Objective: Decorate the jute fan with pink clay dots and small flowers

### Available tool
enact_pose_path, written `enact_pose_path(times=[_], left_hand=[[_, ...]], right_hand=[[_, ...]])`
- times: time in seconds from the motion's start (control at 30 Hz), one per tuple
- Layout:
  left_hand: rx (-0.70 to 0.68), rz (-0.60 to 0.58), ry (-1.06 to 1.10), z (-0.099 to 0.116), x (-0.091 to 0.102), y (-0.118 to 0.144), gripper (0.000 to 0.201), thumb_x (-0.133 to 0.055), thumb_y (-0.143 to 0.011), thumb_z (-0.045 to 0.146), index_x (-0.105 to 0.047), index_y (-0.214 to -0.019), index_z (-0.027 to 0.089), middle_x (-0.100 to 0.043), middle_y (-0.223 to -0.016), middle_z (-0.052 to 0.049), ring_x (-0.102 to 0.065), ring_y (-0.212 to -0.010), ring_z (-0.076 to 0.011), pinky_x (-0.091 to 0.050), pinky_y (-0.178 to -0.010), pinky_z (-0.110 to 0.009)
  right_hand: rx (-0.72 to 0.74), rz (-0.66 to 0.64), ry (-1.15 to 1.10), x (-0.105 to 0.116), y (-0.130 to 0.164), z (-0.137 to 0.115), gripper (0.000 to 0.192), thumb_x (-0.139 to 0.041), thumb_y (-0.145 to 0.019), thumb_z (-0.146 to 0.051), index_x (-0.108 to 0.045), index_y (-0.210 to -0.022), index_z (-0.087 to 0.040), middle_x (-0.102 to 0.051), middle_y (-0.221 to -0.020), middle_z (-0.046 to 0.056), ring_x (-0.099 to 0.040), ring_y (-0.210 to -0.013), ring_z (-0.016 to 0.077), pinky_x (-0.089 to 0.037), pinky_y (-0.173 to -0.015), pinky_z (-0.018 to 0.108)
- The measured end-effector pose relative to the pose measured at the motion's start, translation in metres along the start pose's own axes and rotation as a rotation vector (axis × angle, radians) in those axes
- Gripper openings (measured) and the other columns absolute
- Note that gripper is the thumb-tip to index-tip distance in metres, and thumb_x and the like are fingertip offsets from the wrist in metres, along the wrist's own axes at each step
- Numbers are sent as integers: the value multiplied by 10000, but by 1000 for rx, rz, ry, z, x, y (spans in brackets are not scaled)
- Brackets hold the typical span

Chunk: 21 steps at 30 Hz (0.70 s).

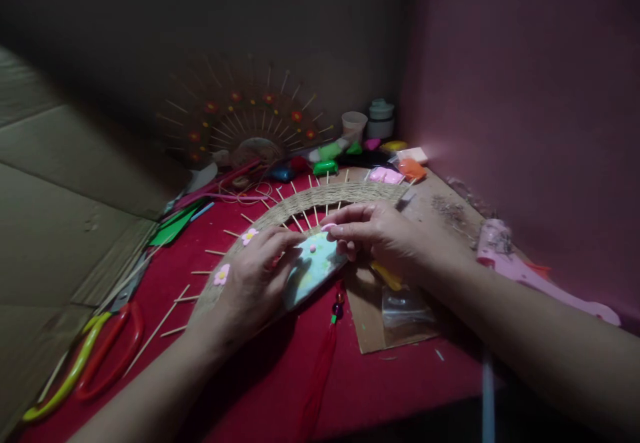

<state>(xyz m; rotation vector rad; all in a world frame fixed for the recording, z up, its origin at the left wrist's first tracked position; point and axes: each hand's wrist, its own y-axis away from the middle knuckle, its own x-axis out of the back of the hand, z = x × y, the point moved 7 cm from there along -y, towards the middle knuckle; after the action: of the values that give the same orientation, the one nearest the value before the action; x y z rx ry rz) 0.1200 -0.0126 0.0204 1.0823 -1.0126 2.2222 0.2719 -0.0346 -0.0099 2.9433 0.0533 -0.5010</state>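
A half-round fan point(325, 196) of woven twine on thin sticks lies on the red cloth. Its light green-blue centre piece point(313, 266) carries a small pink ball point(313, 249). Pink clay flowers point(221, 274) with yellow middles sit on the left part of the woven band. My right hand point(373, 229) pinches a small flat pink clay piece point(329, 227) just above the top of the centre piece. Over the fan's left side rests my left hand point(260, 276), its fingers curled together; what they hold, if anything, is hidden. A red tassel point(320, 369) hangs below the centre.
Red-and-yellow scissors point(110, 349) lie at left. A second fan with red flowers point(269, 99) leans at the back. Clay packets point(385, 175), a cup point(354, 123) and a lidded jar point(381, 119) stand behind. A pink glue gun point(545, 276) lies right, beside cardboard point(367, 326).
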Motion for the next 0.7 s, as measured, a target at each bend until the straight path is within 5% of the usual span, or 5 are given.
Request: enact_pose_path(times=[0.37,0.7], left_hand=[[-19,135,51,16,9,5,212,-561,-864,198,-587,-1072,222,-646,-981,-26,-596,-889,-145,-465,-793,-272],[-35,86,84,32,10,3,77,-588,-843,193,-640,-899,205,-693,-827,1,-624,-758,-125,-475,-711,-232]], right_hand=[[34,-74,54,-9,3,1,187,-730,-668,-183,-667,-843,-158,-593,-569,-23,-519,-490,78,-403,-482,211],[59,-158,182,-22,13,-2,215,-774,-649,-288,-648,-764,-158,-598,-642,-19,-512,-530,75,-412,-509,218]])
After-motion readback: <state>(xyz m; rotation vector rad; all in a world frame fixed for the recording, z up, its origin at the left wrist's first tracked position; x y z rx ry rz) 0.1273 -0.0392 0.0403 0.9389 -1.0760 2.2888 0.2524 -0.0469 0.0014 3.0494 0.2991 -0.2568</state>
